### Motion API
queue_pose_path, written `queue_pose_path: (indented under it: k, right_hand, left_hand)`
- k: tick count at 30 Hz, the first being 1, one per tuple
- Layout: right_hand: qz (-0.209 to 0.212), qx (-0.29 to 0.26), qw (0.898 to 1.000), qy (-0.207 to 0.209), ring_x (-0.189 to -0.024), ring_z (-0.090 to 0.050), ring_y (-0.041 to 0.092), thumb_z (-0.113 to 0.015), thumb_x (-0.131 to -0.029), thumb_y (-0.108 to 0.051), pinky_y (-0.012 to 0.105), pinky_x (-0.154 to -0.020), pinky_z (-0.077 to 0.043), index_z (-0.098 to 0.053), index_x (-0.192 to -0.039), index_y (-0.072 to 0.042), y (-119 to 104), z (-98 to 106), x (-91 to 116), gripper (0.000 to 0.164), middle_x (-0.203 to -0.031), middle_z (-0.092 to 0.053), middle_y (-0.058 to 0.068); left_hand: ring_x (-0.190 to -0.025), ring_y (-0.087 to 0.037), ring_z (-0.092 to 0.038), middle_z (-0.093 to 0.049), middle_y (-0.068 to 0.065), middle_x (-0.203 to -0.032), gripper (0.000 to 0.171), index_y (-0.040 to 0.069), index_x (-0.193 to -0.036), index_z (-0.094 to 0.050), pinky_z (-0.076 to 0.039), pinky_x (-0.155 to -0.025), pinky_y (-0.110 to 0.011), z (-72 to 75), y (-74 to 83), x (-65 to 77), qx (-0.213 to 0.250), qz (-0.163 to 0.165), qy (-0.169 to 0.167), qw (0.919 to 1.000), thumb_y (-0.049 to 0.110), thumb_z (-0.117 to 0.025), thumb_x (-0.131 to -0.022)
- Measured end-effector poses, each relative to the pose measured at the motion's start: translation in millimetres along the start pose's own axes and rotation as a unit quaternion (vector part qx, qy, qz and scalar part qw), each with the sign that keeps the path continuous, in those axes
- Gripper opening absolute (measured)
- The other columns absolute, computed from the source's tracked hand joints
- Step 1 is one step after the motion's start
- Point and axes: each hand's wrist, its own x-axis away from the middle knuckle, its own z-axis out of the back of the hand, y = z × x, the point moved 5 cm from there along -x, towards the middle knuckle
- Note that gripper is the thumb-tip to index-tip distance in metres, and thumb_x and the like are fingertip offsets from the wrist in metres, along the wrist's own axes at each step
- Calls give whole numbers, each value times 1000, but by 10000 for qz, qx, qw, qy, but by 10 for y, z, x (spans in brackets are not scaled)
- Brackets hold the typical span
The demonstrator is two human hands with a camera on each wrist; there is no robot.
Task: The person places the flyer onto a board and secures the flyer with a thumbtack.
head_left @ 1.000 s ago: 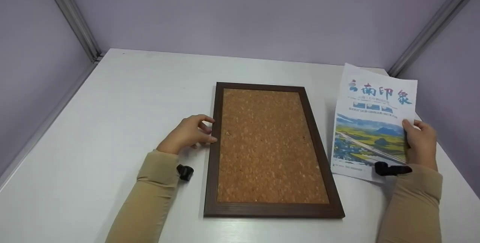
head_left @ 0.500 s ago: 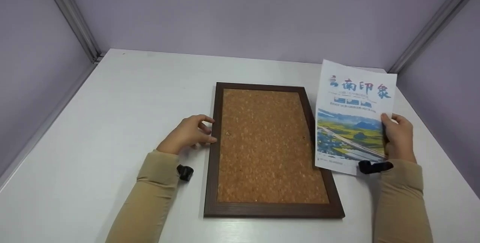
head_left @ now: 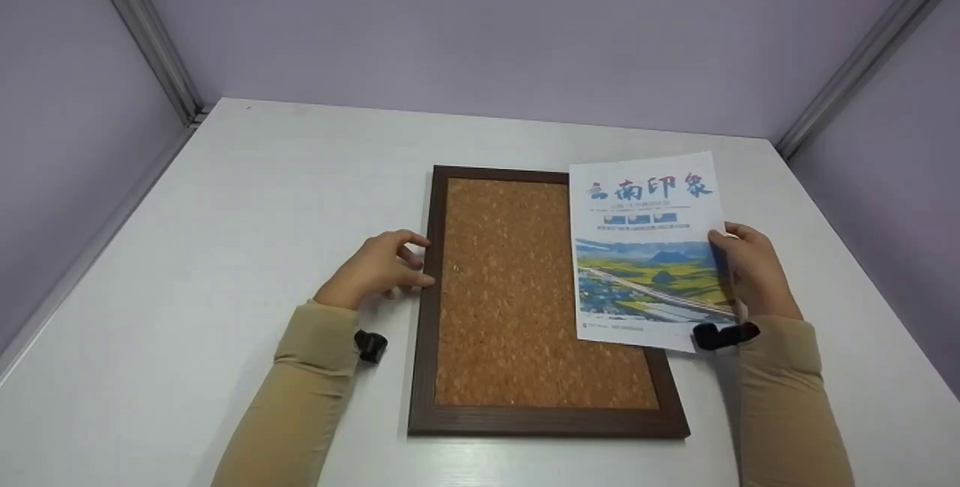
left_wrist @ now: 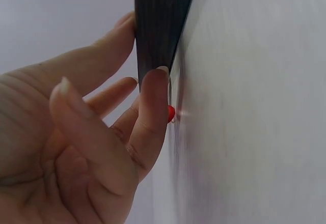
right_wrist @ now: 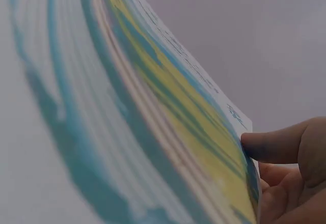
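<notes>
A printed poster [head_left: 652, 254] with Chinese lettering above a painted landscape hangs over the right part of a cork board [head_left: 525, 284]. My right hand [head_left: 757, 266] pinches the poster's right edge, thumb on the printed face, as the right wrist view [right_wrist: 285, 158] also shows. The cork board lies flat in its dark brown wooden frame; the poster hides part of its right side. Beside the frame's left edge, my left hand [head_left: 379, 266] has loosely bent fingers, the fingertips touching the side. A small red thing [left_wrist: 171, 113] shows behind one left finger; its kind is unclear.
The board lies on a white table [head_left: 225, 262]. A pale purple wall [head_left: 480, 37] stands at the back, with more panels left and right joined by metal posts [head_left: 142, 37]. Black wrist cameras [head_left: 370, 347] sit at both cuffs.
My right hand has carried the poster leftward, from beside the board to over its right part, and the sheet now stands straighter. The left hand and the board have stayed in place.
</notes>
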Motion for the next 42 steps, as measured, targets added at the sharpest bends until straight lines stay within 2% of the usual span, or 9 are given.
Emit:
queue_pose_path:
  k: [7,10,13,15,18,21,25,34,42]
  right_hand:
    - [686,858,9925,-539,-103,-56,10,-49,-103,-38,41,-104,-44,-26,-155,-1,-125,-209,87,68,-149,-40,22]
    - [848,1158,9874,-662,-119,-55,24,-48,-103,-37,52,-112,-37,-28,-153,5,-177,-250,131,68,-149,-39,28]
    - [811,1428,9837,-732,-135,-42,38,-48,-103,-39,57,-115,-31,-28,-152,8,-205,-246,164,71,-153,-35,30]
    - [848,1647,9795,-786,-135,-41,40,-48,-102,-41,56,-112,-35,-29,-151,9,-221,-223,189,72,-152,-35,31]
    - [1066,1921,9726,-764,-116,-55,29,-50,-102,-40,40,-99,-49,-37,-148,8,-248,-146,226,67,-139,-51,26]
    - [1404,2062,9655,-750,-92,-59,10,-52,-102,-33,25,-80,-53,-44,-145,6,-270,-46,258,58,-113,-63,5]
    - [1572,2112,9599,-957,-81,-59,3,-56,-102,-29,23,-72,-53,-47,-143,5,-265,31,285,54,-98,-61,-11]
    - [1475,1902,9593,-1479,-78,-64,9,-63,-98,-24,25,-73,-58,-52,-132,10,-266,-104,301,50,-95,-67,-4]
    - [1650,1530,9546,-1955,-75,-66,14,-66,-96,-17,29,-73,-59,-48,-136,5,-290,-321,336,49,-96,-66,3]
  left_hand:
    - [-94,-22,-68,-61,-17,-127,64,11,-144,-49,-54,-66,-28,-4,3,9,-18,51,21,10000,20,-77,-87]
    - [-93,-22,-68,-61,-16,-127,65,12,-144,-49,-54,-65,-28,-2,6,3,-7,72,58,10000,20,-77,-87]
    - [-93,-22,-68,-61,-16,-127,65,12,-145,-48,-54,-65,-28,-6,2,-8,9,74,57,10000,20,-77,-87]
    - [-93,-22,-68,-61,-16,-127,65,12,-144,-48,-54,-66,-28,-11,4,-11,23,74,59,10000,20,-77,-87]
    - [-93,-22,-68,-61,-17,-127,64,11,-144,-49,-54,-66,-28,-14,13,-6,35,43,47,10000,20,-77,-87]
    - [-93,-22,-68,-61,-17,-127,64,11,-144,-49,-54,-66,-28,-14,26,0,18,6,35,10000,20,-77,-87]
    - [-92,-22,-68,-62,-16,-126,63,11,-143,-50,-54,-66,-28,-15,35,-2,-21,-21,38,10000,20,-77,-87]
    - [-92,-22,-68,-62,-16,-126,63,11,-144,-49,-54,-66,-28,-12,43,3,-47,-8,37,10000,20,-77,-88]
    - [-92,-21,-68,-62,-16,-126,63,11,-144,-49,-55,-65,-28,-10,36,-2,-51,-25,13,10000,20,-77,-88]
